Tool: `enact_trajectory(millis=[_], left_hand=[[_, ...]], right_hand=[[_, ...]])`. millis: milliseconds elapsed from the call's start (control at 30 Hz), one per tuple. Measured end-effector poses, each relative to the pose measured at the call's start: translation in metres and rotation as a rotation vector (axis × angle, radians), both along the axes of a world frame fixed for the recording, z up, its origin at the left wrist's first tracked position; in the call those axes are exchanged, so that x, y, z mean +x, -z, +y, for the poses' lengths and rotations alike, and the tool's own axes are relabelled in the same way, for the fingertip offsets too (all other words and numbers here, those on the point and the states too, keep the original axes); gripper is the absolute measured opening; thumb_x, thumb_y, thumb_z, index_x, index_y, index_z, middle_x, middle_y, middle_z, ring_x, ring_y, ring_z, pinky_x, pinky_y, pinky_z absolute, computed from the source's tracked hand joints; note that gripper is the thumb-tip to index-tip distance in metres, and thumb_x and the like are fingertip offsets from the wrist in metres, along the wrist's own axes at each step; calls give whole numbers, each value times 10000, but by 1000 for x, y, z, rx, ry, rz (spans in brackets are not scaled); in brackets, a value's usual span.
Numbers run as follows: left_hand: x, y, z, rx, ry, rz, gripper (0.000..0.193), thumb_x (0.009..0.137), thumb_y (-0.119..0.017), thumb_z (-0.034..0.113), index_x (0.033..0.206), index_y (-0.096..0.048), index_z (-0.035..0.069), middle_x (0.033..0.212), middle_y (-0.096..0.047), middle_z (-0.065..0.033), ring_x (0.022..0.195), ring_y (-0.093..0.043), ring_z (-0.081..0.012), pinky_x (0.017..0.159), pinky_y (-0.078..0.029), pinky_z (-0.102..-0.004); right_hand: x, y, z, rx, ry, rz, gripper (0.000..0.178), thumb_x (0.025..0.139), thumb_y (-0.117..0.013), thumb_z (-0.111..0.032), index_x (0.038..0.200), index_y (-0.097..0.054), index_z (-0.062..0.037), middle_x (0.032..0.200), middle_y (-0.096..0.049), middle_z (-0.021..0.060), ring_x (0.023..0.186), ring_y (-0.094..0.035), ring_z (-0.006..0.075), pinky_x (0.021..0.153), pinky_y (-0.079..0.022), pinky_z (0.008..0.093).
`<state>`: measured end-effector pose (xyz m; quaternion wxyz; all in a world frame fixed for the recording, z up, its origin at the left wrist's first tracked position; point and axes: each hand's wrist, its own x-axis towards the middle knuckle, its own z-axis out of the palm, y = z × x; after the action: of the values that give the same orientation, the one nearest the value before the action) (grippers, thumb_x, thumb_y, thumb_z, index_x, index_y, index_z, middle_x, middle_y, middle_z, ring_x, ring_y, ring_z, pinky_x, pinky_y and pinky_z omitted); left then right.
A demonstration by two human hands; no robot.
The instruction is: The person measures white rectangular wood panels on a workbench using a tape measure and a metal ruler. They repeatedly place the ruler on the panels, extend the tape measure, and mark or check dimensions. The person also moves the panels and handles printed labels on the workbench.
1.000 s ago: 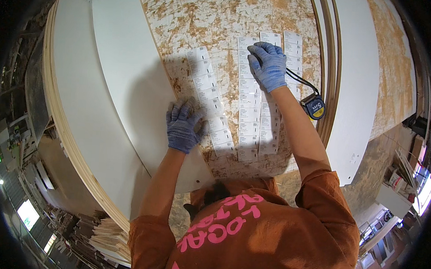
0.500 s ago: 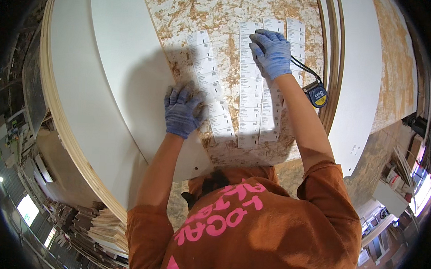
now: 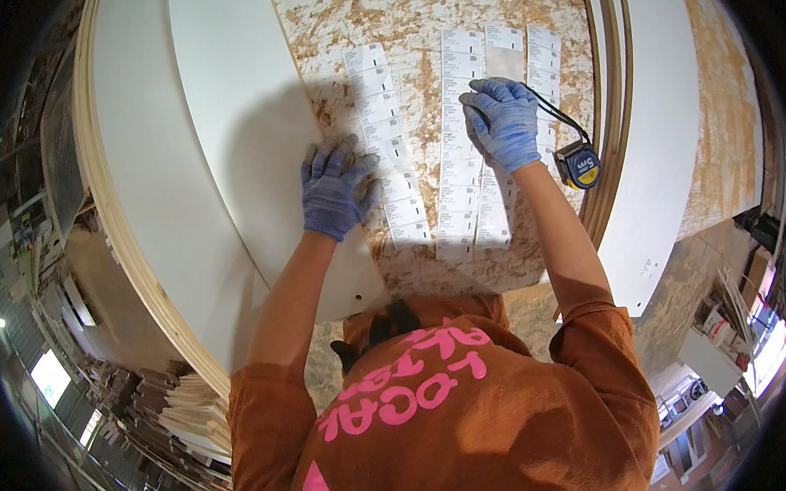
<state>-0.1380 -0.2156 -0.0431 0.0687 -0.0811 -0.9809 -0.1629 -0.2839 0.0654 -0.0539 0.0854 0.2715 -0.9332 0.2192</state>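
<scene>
My left hand [image 3: 334, 188], in a blue-grey knit glove, lies with fingers spread at the edge of a white board [image 3: 224, 89]. Close by its fingertips runs a slanting strip of white printed labels [image 3: 383, 113]. Gloved likewise, my right hand [image 3: 506, 123] is over the middle label strip [image 3: 504, 37], fingers bent and thumb drawn in; whatever they pinch is hidden. A greyish blank patch shows on that strip just beyond my fingers. Left of this hand lies a longer label strip [image 3: 457, 161], and another strip [image 3: 543, 59] is to its right.
A blue and yellow tape measure [image 3: 578, 164] with a black cord lies right of my right hand. Thin board edges [image 3: 622, 89] stand along the right side, beside another white board [image 3: 651, 151]. The strips lie on a scuffed, brown-stained surface [image 3: 412, 18].
My right hand has moved nearer to me along the strip, uncovering the blank patch. My left hand stays at the board edge, its fingers spread slightly wider.
</scene>
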Motion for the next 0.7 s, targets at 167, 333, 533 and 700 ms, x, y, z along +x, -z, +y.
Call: enact_trajectory(millis=[167, 333, 533, 700], left_hand=[[1, 3, -2, -1, -1, -17, 317, 696, -768, 321, 1006, -724, 270, 1327, -573, -45, 1269, -467, -313, 1133, -284, -511], [1, 3, -2, -6, -2, -17, 327, 691, -771, 322, 1011, -726, 271, 1319, -579, -47, 1260, -477, -314, 1130, -289, -512], [0, 3, -2, 11, 14, -8, 334, 689, -763, 293, 1010, -708, 218, 1326, -572, -70, 1279, -466, -308, 1127, -290, -515], [0, 2, -1, 6, 9, -1, 351, 681, -770, 296, 1017, -705, 217, 1323, -577, -72, 1277, -472, -302, 1132, -286, -514]], right_hand=[[4, 3, -1, 20, 29, -28, 191, 820, -678, -257, 999, -740, -233, 1154, -669, -1, 1100, -562, 273, 971, -376, 458], [9, 0, 0, 6, 23, -55, 204, 832, -656, -246, 1022, -731, -235, 1180, -656, 0, 1123, -546, 283, 976, -373, 459], [22, -2, 6, -45, -29, -89, 224, 818, -649, -200, 1023, -727, -244, 1195, -651, -10, 1156, -532, 285, 988, -366, 459], [33, -3, 4, -30, -39, -52, 229, 792, -669, -183, 1007, -726, -237, 1188, -655, -6, 1149, -542, 288, 992, -366, 459]])
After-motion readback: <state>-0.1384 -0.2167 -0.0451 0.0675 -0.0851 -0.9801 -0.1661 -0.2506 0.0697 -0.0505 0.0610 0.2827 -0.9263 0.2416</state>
